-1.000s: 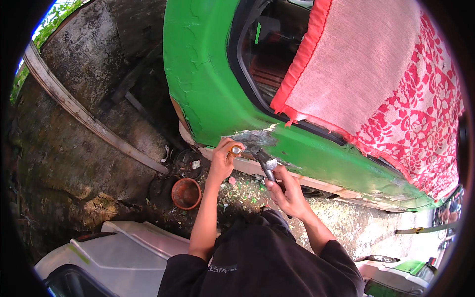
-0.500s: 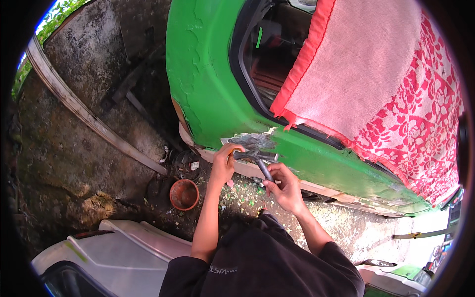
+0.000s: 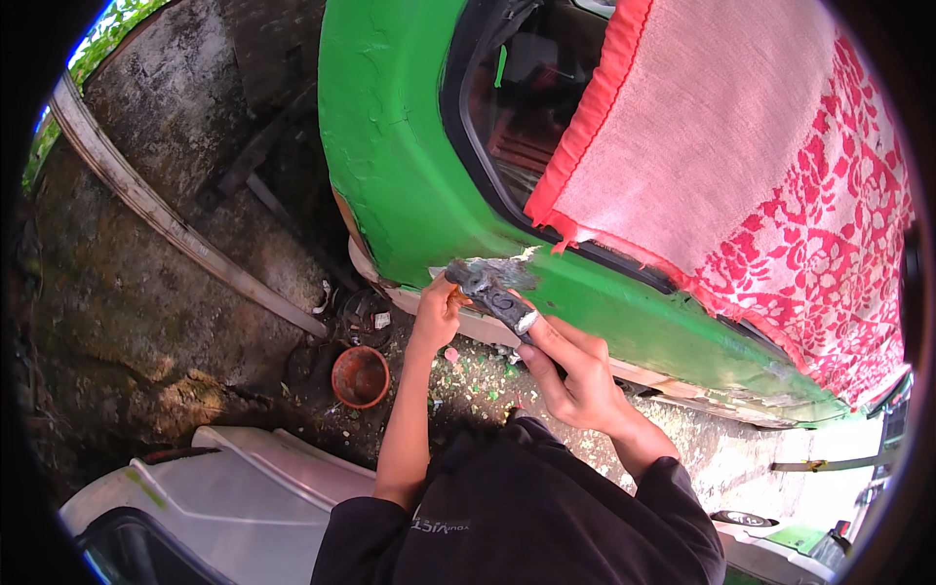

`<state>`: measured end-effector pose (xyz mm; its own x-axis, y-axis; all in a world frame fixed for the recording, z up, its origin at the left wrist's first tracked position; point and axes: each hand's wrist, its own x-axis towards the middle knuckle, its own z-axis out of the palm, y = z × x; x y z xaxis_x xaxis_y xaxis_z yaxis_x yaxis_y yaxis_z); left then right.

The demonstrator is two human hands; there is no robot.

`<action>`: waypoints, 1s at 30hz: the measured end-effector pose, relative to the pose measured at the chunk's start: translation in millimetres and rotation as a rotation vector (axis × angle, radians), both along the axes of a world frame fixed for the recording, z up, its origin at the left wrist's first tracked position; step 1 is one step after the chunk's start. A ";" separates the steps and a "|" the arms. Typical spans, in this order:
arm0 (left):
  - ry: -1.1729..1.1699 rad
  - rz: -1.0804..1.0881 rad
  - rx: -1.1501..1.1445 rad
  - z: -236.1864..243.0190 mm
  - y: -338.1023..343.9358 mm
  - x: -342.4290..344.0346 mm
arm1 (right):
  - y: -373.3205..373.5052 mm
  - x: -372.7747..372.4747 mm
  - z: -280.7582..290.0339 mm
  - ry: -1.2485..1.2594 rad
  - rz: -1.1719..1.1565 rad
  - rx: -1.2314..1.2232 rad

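Note:
My right hand [image 3: 585,380] is closed round the handle of a dark metal hammer [image 3: 497,300]. The hammer's long grey head has a pale end and covers part of what lies below it. My left hand [image 3: 436,312] is closed on a small tool with an orange handle [image 3: 455,294]; the tool's working end is hidden behind the hammer head. Both hands are at the side of a green car body [image 3: 400,195], beside a bare, scraped grey patch [image 3: 522,273] with ragged paint edges.
A red and pink patterned cloth [image 3: 702,146] drapes over the car's windows. Below stand a terracotta-coloured pot [image 3: 361,377] and a dark round container [image 3: 363,317]. Paint flakes [image 3: 478,380] litter the ground. A silver-white car [image 3: 244,497] is behind at left; a concrete wall [image 3: 166,244] is farther left.
The hammer has swung up and turned so its head shows larger, nearer the camera. My right hand has come up with it. My left hand stays almost in place at the patch.

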<state>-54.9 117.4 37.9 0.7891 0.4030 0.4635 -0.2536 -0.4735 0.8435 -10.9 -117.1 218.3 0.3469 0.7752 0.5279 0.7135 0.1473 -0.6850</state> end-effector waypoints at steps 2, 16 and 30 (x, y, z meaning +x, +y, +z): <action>-0.042 -0.006 -0.051 6.7 1.4 -4.8 | 4.3 4.7 7.9 -0.020 0.014 0.026; 0.053 -0.055 -0.234 3.9 11.3 -10.7 | 17.7 16.9 -33.4 0.076 0.049 -0.089; 0.141 0.018 0.147 -0.9 6.3 -9.7 | 16.9 19.3 -54.5 -0.065 -0.026 -0.377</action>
